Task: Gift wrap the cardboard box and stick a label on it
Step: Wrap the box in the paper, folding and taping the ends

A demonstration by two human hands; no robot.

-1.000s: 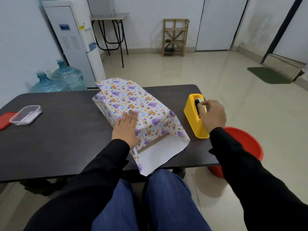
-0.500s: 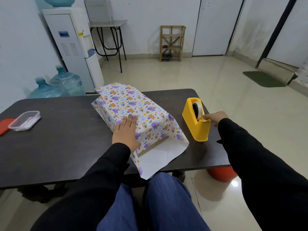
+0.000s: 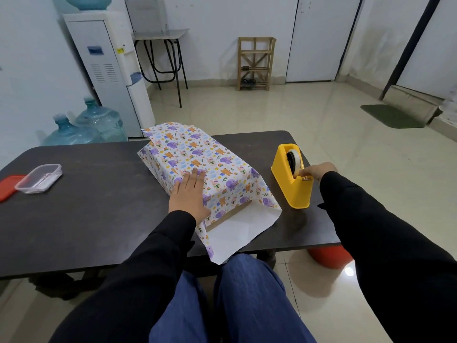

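The cardboard box (image 3: 228, 215) lies on the dark table (image 3: 99, 206), covered by animal-print wrapping paper (image 3: 197, 154); only a brown strip of its near end shows. The paper's white underside juts past the near table edge. My left hand (image 3: 189, 196) lies flat on the paper's left side, pressing it down. To the right stands a yellow tape dispenser (image 3: 293, 179). My right hand (image 3: 317, 170) pinches the tape end at the dispenser's cutter.
A clear plastic container (image 3: 39, 178) and a red lid (image 3: 8, 186) sit at the table's left. A red bucket (image 3: 330, 256) stands on the floor under the table's right corner. Water jugs (image 3: 84, 127) and a dispenser (image 3: 108, 70) stand behind the table.
My right hand has moved from on top of the tape roll to the dispenser's near end at the cutter. The left hand has stayed flat on the paper.
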